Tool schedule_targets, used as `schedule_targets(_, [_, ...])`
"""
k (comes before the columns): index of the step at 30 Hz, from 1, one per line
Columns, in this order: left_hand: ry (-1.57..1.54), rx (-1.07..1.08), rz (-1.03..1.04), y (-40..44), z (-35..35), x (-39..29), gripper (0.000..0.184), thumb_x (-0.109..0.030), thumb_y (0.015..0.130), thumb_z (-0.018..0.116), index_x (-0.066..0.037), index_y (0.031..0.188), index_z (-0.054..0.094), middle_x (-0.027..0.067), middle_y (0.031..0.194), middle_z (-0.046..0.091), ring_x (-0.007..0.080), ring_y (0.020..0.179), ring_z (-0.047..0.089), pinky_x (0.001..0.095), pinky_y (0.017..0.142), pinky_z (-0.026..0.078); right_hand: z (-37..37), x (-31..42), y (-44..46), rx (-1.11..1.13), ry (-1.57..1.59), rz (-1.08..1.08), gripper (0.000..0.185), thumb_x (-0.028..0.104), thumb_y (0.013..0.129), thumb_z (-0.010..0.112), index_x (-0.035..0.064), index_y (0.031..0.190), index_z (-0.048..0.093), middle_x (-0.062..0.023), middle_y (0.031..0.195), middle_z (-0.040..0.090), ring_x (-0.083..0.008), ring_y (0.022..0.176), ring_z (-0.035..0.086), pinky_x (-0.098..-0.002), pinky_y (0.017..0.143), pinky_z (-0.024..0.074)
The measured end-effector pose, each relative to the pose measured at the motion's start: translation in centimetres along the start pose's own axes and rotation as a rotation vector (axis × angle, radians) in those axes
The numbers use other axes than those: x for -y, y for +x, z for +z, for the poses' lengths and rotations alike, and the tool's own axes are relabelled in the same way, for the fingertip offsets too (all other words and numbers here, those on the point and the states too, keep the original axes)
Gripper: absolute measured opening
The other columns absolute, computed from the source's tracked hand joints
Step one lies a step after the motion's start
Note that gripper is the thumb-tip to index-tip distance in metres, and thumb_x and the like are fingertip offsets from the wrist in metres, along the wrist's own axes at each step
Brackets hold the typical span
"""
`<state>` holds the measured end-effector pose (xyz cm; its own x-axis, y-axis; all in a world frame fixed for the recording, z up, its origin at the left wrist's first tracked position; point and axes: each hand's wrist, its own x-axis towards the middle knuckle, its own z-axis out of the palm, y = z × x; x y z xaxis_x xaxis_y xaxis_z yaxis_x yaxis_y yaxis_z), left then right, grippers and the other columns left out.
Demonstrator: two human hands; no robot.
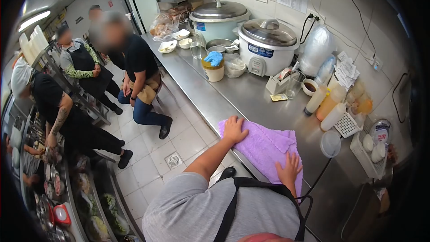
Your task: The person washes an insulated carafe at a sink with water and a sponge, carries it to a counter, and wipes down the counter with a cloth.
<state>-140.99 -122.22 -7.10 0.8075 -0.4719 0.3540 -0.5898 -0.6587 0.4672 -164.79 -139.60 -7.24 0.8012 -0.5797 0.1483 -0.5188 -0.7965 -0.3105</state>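
Observation:
A purple towel (264,148) lies folded, a little rumpled, on the steel counter's front edge. My left hand (234,130) rests on its far left corner, thumb apart from the fingers. On the towel's near right part, my right hand (289,169) lies flat with its fingers spread. Neither hand grips the cloth. Right of the towel sits a round clear plastic lid or tub (330,144). A small yellow packet (279,97) lies farther back on the counter.
Two large rice cookers (268,40) stand along the wall. Squeeze bottles (332,117), a sauce bowl (309,87) and white baskets (369,154) crowd the right side. A tub with a blue glove (213,69) stands mid-counter. Several people (134,58) are at left, beside food bins (112,215).

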Motion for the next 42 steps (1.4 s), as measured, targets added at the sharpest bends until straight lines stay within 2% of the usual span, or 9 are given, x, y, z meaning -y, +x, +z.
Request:
schedule_targets(32, [-0.013,-0.076,0.027,-0.1,1.4,0.9,0.051,-0.033,0.063,0.06,-0.008,0.106,0.052,0.019,0.11,0.045,0.033,0.104,0.041,0.0419,0.089,0.032,0.3,-0.7,-0.3,-0.025,0.04,-0.036,0.063,0.04,0.068,0.059,0.0133,0.123,0.041,-0.0147,0.131,0.033,-0.0339,0.124,0.023,-0.0581,0.096,0.0121])
schedule_targets(38, [-0.009,-0.002,-0.004,0.1,1.1,0.8,0.052,-0.034,0.064,0.059,-0.008,0.108,0.051,0.0201,0.112,0.044,0.0333,0.106,0.039,0.042,0.091,0.031,0.3,-0.4,0.1,-0.021,0.031,-0.016,0.064,0.039,0.067,0.06,0.0134,0.123,0.042,-0.0142,0.131,0.034,-0.0332,0.124,0.024,-0.0576,0.096,0.0123])
schedule_targets(42, [0.004,-0.071,0.028,0.1,1.5,1.0,0.05,-0.032,0.063,0.06,-0.008,0.105,0.052,0.018,0.108,0.046,0.0322,0.104,0.041,0.0417,0.089,0.032,0.1,0.0,-0.1,-0.026,0.02,-0.005,0.063,0.039,0.066,0.06,0.0135,0.122,0.043,-0.0136,0.13,0.035,-0.0319,0.124,0.024,-0.0573,0.096,0.0129])
